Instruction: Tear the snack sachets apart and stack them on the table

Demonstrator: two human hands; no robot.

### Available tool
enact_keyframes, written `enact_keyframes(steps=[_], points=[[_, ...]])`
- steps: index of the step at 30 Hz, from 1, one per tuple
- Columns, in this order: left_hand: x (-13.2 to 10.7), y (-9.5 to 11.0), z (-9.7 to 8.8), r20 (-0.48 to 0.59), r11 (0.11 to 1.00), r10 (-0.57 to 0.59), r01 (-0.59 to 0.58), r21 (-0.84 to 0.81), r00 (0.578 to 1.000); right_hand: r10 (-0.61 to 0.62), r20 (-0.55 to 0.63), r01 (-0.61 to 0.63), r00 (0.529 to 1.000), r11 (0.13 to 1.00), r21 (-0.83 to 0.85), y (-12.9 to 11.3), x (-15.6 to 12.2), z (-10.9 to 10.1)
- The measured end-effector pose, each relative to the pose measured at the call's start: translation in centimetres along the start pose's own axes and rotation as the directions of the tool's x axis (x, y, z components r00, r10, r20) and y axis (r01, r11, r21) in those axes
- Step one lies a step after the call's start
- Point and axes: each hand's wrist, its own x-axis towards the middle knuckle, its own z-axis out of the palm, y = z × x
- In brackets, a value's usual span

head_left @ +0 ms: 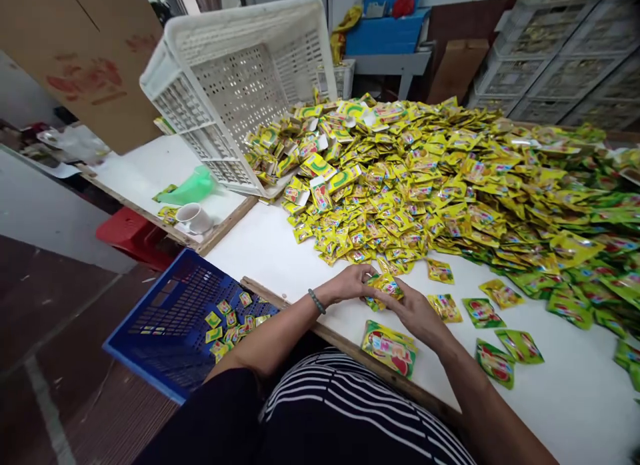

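Both of my hands meet over the white table (260, 242), close to its front edge. My left hand (351, 282), with a beaded bracelet at the wrist, is closed on small yellow packets (387, 285). From the other side, my right hand (411, 310) grips the same packets; how many there are is hidden by the fingers. Just below my hands lies a flat yellow-green carton (390, 348) with red fruit pictures. To the right, several loose packets lie singly, among them a green one (483, 313) and a yellow one (501, 294).
A large heap of yellow packets (425, 178) spreads behind my hands, with green packets (570, 305) at right. A white crate (235, 85) lies tipped at its left, small cartons (320, 165) at its mouth. Lower left are a blue crate (165, 318), a cup (194, 218) and a red stool (133, 235).
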Motion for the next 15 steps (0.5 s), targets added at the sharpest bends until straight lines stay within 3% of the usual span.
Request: enact_keyframes(steps=[3,4,5,6,7,8,9,10,11,13,15], points=[[0.3,0.4,-1.4,0.132,0.992,-0.023,0.039,-0.122,0.991,0.042,-0.055,-0.038,0.998,0.996,0.084,0.3,-0.1,0.1],[0.6,1.0,-2.2,0.129,0.993,-0.021,0.035,-0.111,0.991,0.048,-0.076,-0.041,0.996,0.995,0.094,0.4,-0.1,0.0],[1.0,1.9,-3.3,0.045,0.998,-0.005,0.008,-0.068,0.999,0.051,-0.095,-0.043,0.994,0.996,0.082,0.6,-0.2,-0.1],[1.5,2.9,-4.4,-0.111,1.000,0.029,-0.028,0.011,0.993,0.053,-0.121,-0.046,0.991,0.997,0.055,0.7,-0.3,-0.1],[2.2,4.2,-5.8,-0.344,0.991,0.091,-0.051,0.124,0.935,0.053,-0.156,-0.050,0.986,0.998,0.023,0.7,-0.4,-0.2],[2.9,5.4,-7.1,-0.569,0.965,0.167,-0.016,0.260,0.805,0.054,-0.194,-0.055,0.979,0.998,0.000,0.7,-0.5,-0.2],[3.8,6.7,-8.5,-0.713,0.925,0.237,0.070,0.372,0.660,0.058,-0.232,-0.060,0.971,0.998,-0.004,0.6,-0.6,-0.1],[4.8,7.7,-9.8,-0.785,0.883,0.289,0.166,0.440,0.548,0.063,-0.260,-0.064,0.964,0.998,0.006,0.6,-0.7,0.0],[5.7,8.6,-11.0,-0.818,0.842,0.329,0.246,0.480,0.472,0.070,-0.274,-0.066,0.959,0.998,0.022,0.5,-0.8,0.2],[7.5,9.5,-13.0,-0.848,0.796,0.353,0.349,0.495,0.396,0.080,-0.269,-0.071,0.960,0.997,0.043,0.6,-0.9,0.4],[8.7,9.5,-14.2,-0.867,0.797,0.324,0.384,0.466,0.379,0.077,-0.264,-0.068,0.961,0.997,0.045,1.1,-1.0,0.5]])
